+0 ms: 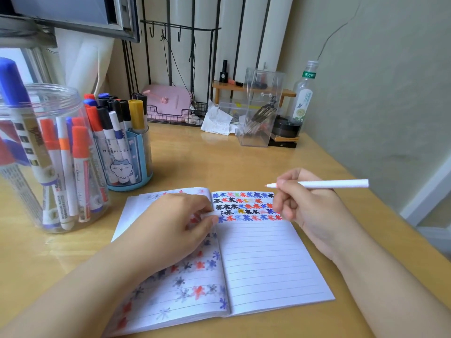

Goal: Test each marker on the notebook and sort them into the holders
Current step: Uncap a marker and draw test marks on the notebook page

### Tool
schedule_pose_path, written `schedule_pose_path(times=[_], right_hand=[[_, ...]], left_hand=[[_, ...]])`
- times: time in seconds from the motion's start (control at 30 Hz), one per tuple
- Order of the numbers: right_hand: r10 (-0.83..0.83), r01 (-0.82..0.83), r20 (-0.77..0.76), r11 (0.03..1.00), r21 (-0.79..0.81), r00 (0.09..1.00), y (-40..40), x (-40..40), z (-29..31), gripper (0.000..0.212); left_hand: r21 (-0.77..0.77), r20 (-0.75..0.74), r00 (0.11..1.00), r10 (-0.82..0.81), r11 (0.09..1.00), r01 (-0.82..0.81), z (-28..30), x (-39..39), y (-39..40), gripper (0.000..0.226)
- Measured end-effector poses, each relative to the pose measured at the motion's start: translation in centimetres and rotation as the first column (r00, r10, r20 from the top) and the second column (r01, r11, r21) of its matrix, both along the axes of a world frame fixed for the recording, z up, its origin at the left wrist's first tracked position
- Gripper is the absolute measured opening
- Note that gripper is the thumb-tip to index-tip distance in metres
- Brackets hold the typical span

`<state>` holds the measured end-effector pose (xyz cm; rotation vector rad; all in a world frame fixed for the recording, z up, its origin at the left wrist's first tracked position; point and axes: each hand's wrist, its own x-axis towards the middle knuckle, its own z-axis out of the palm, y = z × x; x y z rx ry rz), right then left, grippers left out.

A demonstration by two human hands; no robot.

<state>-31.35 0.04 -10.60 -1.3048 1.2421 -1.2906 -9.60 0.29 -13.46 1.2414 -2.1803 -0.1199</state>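
Forearms fill the bottom of the view, both reaching over the open lined paper notebook [256,264] on the yellowish wooden desk [219,162].

Left hand [180,220]: resting on the left page, fingers curled, pinching a small white cap [209,214] near the spine. Right hand [307,203]: gripping a slim white uncapped marker [324,184], held roughly level above the right page, tip pointing left and not touching paper.

Progress, as I read it:
- Right page has five rows of star scribbles in blue, red, black and a few other colours across the top; the rest of its lines are blank. Left page shows more of the same marks, fainter. So many markers look tested already.
- Marker in hand appears uncapped but not yet tried. Next: scribble, recap, drop in a holder.
- Blue round pen holder with a cartoon cat [127,162], just beyond the notebook, stands full of markers, caps up.
- Large clear plastic jar [48,154] at left holds a bunch more, mostly orange and blue caps.
- Cannot tell which container is source and which is sorted, so remaining count unknown.
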Motion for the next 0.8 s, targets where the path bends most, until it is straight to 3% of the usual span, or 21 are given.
schedule_pose_path(times=[0.1, 0.27, 0.8], right_hand=[[0.056, -0.054, -0.155, 0.998, 0.017, 0.986, 0.5, 1.8, -1.0, 0.016], [0.064, -0.062, -0.396, 0.998, 0.018, 0.916, 0.0, 4.3, -2.9, 0.023], [0.081, -0.086, -0.505, 0.996, 0.014, 0.859, -0.2, 4.8, -3.4, 0.021]], left_hand=[[-0.016, -0.028, 0.998, 0.062, 0.998, -0.062, 0.1, -0.2, 0.2, 0.025], [-0.006, -0.05, 0.987, 0.154, 0.988, -0.154, 0.2, -0.2, 0.1, 0.022], [0.08, -0.14, 0.963, 0.233, 0.972, -0.223, 0.1, -0.6, -0.1, 0.022]])
